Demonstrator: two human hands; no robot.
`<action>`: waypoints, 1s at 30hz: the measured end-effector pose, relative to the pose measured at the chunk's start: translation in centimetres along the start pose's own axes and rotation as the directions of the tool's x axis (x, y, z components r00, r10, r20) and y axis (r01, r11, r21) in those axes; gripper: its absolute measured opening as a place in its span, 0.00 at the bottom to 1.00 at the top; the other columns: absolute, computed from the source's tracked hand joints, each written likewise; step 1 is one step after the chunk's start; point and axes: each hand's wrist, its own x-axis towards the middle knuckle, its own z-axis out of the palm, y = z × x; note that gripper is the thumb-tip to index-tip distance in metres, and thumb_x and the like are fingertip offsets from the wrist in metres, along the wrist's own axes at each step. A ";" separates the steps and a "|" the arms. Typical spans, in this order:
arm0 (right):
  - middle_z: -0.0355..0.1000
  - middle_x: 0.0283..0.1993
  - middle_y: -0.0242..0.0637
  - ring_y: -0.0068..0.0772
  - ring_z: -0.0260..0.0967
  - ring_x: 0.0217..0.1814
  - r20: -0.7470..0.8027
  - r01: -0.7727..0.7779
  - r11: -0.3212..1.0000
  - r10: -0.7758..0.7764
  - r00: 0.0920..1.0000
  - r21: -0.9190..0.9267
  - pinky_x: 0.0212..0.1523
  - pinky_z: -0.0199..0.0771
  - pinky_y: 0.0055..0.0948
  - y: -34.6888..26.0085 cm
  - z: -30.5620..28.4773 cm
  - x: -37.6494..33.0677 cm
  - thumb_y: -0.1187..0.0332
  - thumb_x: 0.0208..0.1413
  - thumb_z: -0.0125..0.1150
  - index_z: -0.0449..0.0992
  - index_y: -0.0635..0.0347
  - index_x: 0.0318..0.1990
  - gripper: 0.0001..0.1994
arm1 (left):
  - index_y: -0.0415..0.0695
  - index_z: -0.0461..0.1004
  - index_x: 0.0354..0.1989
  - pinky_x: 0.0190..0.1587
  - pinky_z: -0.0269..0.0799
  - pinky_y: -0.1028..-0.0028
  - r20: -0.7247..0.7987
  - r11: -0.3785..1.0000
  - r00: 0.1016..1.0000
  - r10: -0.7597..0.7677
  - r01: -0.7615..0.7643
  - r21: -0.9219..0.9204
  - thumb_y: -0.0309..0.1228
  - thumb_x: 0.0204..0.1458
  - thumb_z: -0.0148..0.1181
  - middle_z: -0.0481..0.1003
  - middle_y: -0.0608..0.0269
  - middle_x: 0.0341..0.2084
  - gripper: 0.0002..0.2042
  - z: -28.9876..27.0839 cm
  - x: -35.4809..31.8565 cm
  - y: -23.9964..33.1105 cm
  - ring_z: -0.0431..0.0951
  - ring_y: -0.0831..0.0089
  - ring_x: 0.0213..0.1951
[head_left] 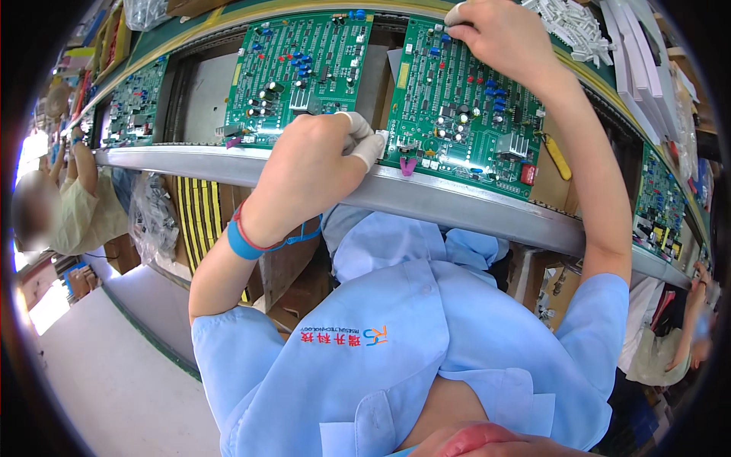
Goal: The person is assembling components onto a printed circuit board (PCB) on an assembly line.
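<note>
A green circuit board (457, 84) with many parts lies in front of me on the rail line. My left hand (316, 164), with white finger cots, pinches a small white connector (383, 141) at the board's near left corner. Whether that connector is seated in the board I cannot tell. Over the far left edge of the same board reaches my right hand (506, 38), its cot-covered fingertips pressed together against the corner. What they hold, if anything, is hidden. A purple clip (408, 166) sits on the board's near edge, close to my left fingertips.
A second board (301, 72) lies to the left, and others follow at both ends. The metal rail (457, 199) runs along the near side. White connectors (575, 27) are heaped at the far right. A yellow-handled tool (557, 158) lies beside the board. Other people work at both sides.
</note>
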 end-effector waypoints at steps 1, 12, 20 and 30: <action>0.78 0.36 0.43 0.44 0.76 0.40 -0.083 -0.033 0.999 0.036 0.996 0.036 0.40 0.75 0.39 0.0 -1.0 -0.4 0.67 0.51 0.61 0.81 0.59 0.34 0.07 | 0.34 0.78 0.30 0.20 0.62 0.73 -0.013 0.998 0.999 0.030 -0.029 0.060 0.30 0.55 0.60 0.72 0.57 0.13 0.10 0.3 0.3 0.0 0.69 0.77 0.15; 0.72 0.33 0.44 0.49 0.74 0.38 -0.321 -0.329 0.923 0.256 0.912 -0.199 0.37 0.74 0.43 7.8 0.3 -4.0 0.71 0.47 0.64 0.75 0.65 0.26 0.07 | 0.33 0.77 0.23 0.31 0.73 0.59 0.052 0.965 0.999 0.008 -0.022 0.263 0.31 0.50 0.59 0.75 0.43 0.17 0.12 0.9 3.1 1.7 0.77 0.49 0.23; 0.71 0.33 0.43 0.48 0.74 0.38 -0.316 -0.302 0.940 0.241 0.918 -0.159 0.38 0.74 0.41 8.9 0.5 -3.9 0.70 0.48 0.64 0.75 0.64 0.26 0.07 | 0.34 0.78 0.24 0.32 0.73 0.60 0.119 0.963 0.988 -0.097 0.063 0.261 0.31 0.50 0.59 0.75 0.45 0.18 0.11 0.4 3.7 2.6 0.77 0.50 0.24; 0.75 0.36 0.43 0.49 0.74 0.40 -0.229 -0.214 0.975 0.221 0.948 0.056 0.40 0.73 0.43 11.6 1.4 -4.0 0.69 0.51 0.59 0.79 0.61 0.33 0.07 | 0.36 0.80 0.26 0.29 0.70 0.64 0.077 0.936 0.997 0.005 -0.032 0.350 0.37 0.56 0.58 0.74 0.48 0.17 0.15 -3.1 7.2 4.4 0.74 0.56 0.20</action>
